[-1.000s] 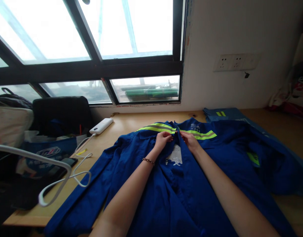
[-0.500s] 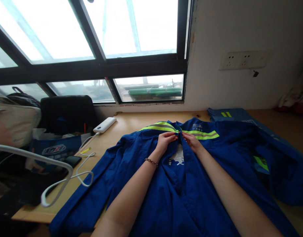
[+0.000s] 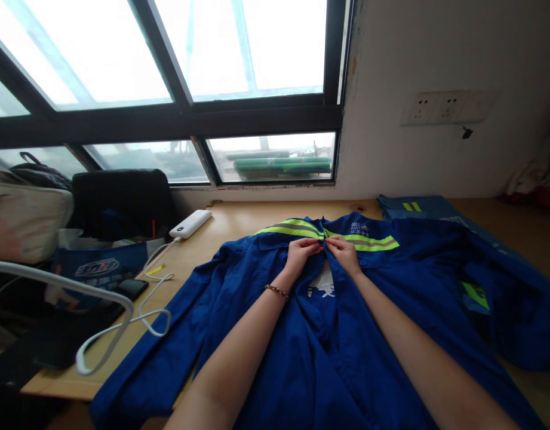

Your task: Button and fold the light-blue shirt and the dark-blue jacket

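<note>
A blue work jacket (image 3: 382,304) with yellow and grey reflective stripes lies front up, its sleeves spread. My left hand (image 3: 300,255) pinches the left front edge at the chest stripe. Right beside it, my right hand (image 3: 343,251) pinches the other front edge, and the fingertips of both nearly meet. The two edges come together there, but the fingers hide whatever fastens them. Below the hands the front gapes, showing white print (image 3: 323,286) inside. A small white logo (image 3: 359,228) sits on the right chest.
The jacket covers much of a wooden table (image 3: 239,216). A white power bank (image 3: 191,224) with a white cable (image 3: 143,319) lies at left, near a dark phone (image 3: 132,289). Folded blue clothing (image 3: 413,207) sits at back right. A black chair (image 3: 122,200) and bags (image 3: 98,269) stand left.
My right hand has shifted slightly left, its fingertips closer to my left hand. The front edges are nearer together at the stripe. My left hand stays nearly in place.
</note>
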Demonstrator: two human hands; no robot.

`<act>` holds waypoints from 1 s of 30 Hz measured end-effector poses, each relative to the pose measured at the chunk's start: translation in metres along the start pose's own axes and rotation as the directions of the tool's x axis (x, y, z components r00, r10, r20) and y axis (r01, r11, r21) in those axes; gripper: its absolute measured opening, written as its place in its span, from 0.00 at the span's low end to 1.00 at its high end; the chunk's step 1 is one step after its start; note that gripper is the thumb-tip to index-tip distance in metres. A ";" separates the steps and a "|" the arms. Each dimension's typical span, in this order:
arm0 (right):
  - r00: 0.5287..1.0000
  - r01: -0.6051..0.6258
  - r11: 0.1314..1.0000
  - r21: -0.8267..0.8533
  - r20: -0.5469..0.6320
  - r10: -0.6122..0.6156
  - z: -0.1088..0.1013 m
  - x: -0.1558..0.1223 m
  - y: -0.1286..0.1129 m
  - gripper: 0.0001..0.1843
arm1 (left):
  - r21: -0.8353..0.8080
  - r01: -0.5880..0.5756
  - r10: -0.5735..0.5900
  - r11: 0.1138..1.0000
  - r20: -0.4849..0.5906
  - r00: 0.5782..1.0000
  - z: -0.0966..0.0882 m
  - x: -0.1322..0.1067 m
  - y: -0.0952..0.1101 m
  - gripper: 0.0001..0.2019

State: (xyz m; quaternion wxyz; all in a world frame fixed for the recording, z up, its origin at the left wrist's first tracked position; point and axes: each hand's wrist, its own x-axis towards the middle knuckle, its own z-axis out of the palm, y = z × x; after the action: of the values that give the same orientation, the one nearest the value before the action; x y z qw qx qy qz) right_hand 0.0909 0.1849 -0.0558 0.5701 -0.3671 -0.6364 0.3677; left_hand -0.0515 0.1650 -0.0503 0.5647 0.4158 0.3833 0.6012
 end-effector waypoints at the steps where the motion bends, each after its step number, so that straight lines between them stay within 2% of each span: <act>1: 0.999 0.031 0.998 -0.050 -0.019 -0.032 0.001 -0.001 -0.001 0.10 | 0.001 0.005 -0.005 1.000 0.001 1.000 0.000 0.000 0.000 0.15; 4: 0.995 0.073 0.976 -0.207 -0.057 -0.087 0.005 -0.005 -0.006 0.11 | 0.012 0.015 -0.015 1.000 -0.007 1.000 0.000 0.001 0.000 0.15; 7: 0.991 0.053 0.947 -0.316 -0.097 -0.088 0.008 -0.009 -0.009 0.11 | 0.028 0.032 -0.031 0.999 -0.008 0.999 -0.001 0.002 -0.001 0.14; 15: 0.990 0.069 0.920 -0.385 -0.089 -0.112 0.009 -0.010 -0.007 0.10 | 0.039 0.014 -0.014 0.999 0.006 1.000 0.000 0.002 -0.002 0.13; 18: 0.990 0.066 0.905 -0.421 -0.088 -0.113 0.011 -0.010 -0.007 0.08 | 0.124 -0.013 0.010 0.992 0.026 1.000 0.002 0.000 0.001 0.13; 22: 0.995 0.069 0.889 -0.454 -0.034 -0.094 0.015 -0.011 -0.008 0.06 | 0.255 -0.024 0.045 0.967 -0.078 0.996 0.006 -0.001 0.001 0.11; 25: 0.997 0.050 0.896 -0.442 -0.033 -0.071 0.016 -0.011 -0.007 0.05 | 0.177 0.018 0.010 0.984 -0.157 0.988 0.007 0.000 -0.001 0.10; 30: 0.996 0.055 0.923 -0.380 -0.039 -0.076 0.017 -0.011 -0.006 0.05 | -0.057 0.130 -0.138 0.990 -0.169 0.976 0.005 0.003 -0.002 0.09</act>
State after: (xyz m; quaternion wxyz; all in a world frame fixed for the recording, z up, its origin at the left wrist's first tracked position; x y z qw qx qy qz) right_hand 0.0742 0.1719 -0.0570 0.5172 -0.4584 -0.6919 0.2089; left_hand -0.0463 0.1677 -0.0505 0.5777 0.3224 0.4441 0.6042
